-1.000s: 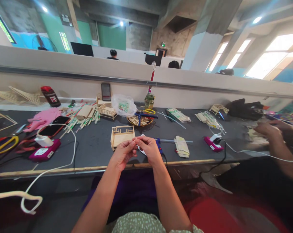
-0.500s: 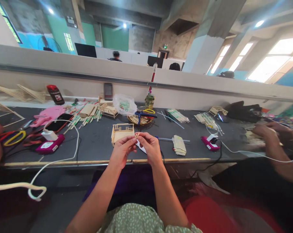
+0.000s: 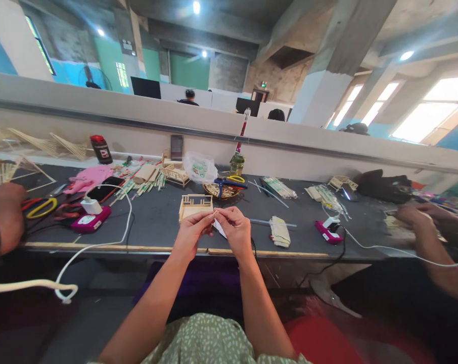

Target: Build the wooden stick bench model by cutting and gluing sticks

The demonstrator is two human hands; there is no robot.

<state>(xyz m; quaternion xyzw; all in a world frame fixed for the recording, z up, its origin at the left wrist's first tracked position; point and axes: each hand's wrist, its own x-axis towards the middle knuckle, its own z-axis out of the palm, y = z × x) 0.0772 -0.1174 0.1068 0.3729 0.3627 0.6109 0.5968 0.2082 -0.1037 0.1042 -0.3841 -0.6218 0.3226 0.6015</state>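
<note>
My left hand (image 3: pixel 193 232) and my right hand (image 3: pixel 234 230) meet above the front of the table, thumbs and fingertips pinched together. Between them is a small pale wooden stick piece, almost wholly covered by the fingers now. Just behind my left hand stands a small frame model of wooden sticks (image 3: pixel 196 206), with a flat floor and railings; my hand hides its front corner. A white sheet or card (image 3: pixel 219 228) lies partly hidden below my hands.
Behind are a wicker basket of sticks (image 3: pixel 223 191) with blue-handled pliers on it, a plastic bag (image 3: pixel 199 168) and a jar (image 3: pixel 237 164). Power strips (image 3: pixel 90 220) with white cables lie left and right (image 3: pixel 328 232). Co-workers' hands are at the left (image 3: pixel 7 212) and right (image 3: pixel 414 217).
The view has shifted, so the table things appear further right and slightly lower. My fingers have closed further over the wooden piece. The co-worker's hand at left has come more into view.
</note>
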